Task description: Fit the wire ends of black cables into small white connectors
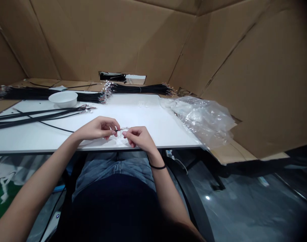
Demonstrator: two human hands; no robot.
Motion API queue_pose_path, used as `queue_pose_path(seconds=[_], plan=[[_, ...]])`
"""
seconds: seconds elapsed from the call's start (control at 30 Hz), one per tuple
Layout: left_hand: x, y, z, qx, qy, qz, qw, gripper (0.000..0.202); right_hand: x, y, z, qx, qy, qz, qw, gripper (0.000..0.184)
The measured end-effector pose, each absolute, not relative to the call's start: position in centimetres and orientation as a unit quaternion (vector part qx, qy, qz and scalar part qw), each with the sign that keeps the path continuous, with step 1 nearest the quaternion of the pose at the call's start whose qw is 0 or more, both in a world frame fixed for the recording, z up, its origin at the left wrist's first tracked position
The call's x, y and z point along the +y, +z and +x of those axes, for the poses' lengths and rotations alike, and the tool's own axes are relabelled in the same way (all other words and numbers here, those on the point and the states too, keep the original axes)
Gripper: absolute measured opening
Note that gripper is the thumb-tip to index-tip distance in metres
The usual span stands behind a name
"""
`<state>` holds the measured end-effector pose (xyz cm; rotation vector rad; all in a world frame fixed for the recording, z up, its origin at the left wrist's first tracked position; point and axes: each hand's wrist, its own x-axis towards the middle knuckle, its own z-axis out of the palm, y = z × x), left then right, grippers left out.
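My left hand [98, 128] rests on the white table [148, 117] near its front edge, fingers pinched on the end of a thin black cable [55, 126] that trails off to the left. My right hand [138, 137] sits just to its right, fingers curled and pinching the cable's fine bare wire ends [122, 129] between the two hands. Both hands nearly touch. A black band is round my right wrist.
A white bowl [63, 98] stands at the back left beside bundles of black cables [42, 94]; more loose cables [30, 116] lie at the left. Another bundle [140, 89] lies at the back. A crumpled clear plastic bag [204, 119] covers the right corner. Cardboard walls surround the table.
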<state>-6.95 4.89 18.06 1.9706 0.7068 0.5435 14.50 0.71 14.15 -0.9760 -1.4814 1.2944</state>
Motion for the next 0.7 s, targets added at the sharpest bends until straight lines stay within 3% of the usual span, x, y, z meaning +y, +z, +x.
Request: queue_pose_path(seconds=[0.23, 0.33, 0.53, 0.7], plan=[[5.0, 18.2, -6.8, 0.267, 0.203, 0.812, 0.478, 0.015, 1.5, 14.1, 14.6, -0.506, 0.534, -0.394, 0.551, 0.029], [5.0, 18.2, -6.8, 0.261, 0.197, 0.813, 0.482, 0.009, 1.7, 13.9, 14.4, -0.533, 0.527, -0.393, 0.532, 0.038], [5.0, 18.3, -6.8, 0.257, 0.19, 0.817, 0.48, 0.007, 1.9, 13.4, 14.4, -0.589, 0.508, -0.4, 0.485, 0.028], [4.9, 18.4, -6.8, 0.251, 0.192, 0.82, 0.478, 0.012, 1.9, 13.4, 14.7, -0.601, 0.5, -0.411, 0.469, 0.031]])
